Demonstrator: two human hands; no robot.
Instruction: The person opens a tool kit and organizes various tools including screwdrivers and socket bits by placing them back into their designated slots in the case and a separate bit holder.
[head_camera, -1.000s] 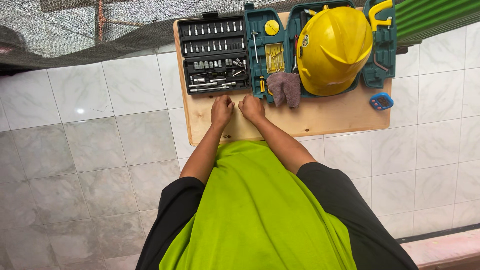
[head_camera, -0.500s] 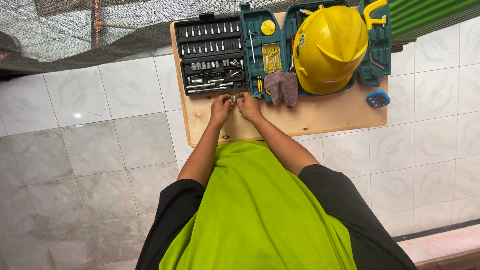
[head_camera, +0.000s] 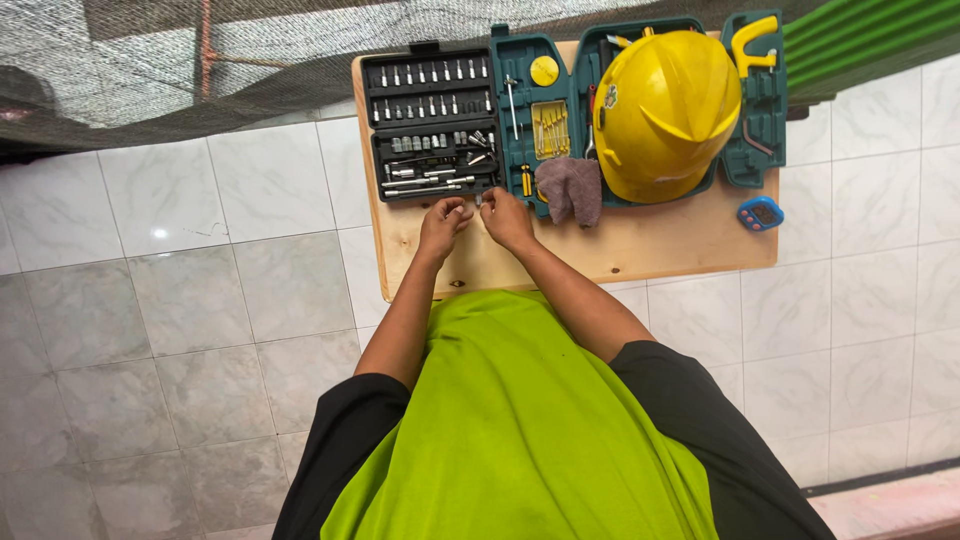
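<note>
Both hands pinch a small metal piece over the bench, just below the open socket case.

The fingers (head_camera: 462, 208) of the left hand (head_camera: 441, 226) and those of the right hand (head_camera: 506, 219) meet around a small metal piece (head_camera: 478, 199), each hand curled and gripping it from its own side; the piece is too small to tell its exact kind. It sits just in front of the black socket case (head_camera: 430, 122), which lies open with rows of bits and sockets. Touching that case on the right is a green tool case (head_camera: 765, 120), also open, with a yellow hard hat (head_camera: 665, 110) resting in it and a grey cloth (head_camera: 570, 188) hanging over its front edge. A small blue timer (head_camera: 760, 213) lies near the right end of the wooden bench (head_camera: 650, 245), which stands on a white tiled floor (head_camera: 200, 300).
</note>
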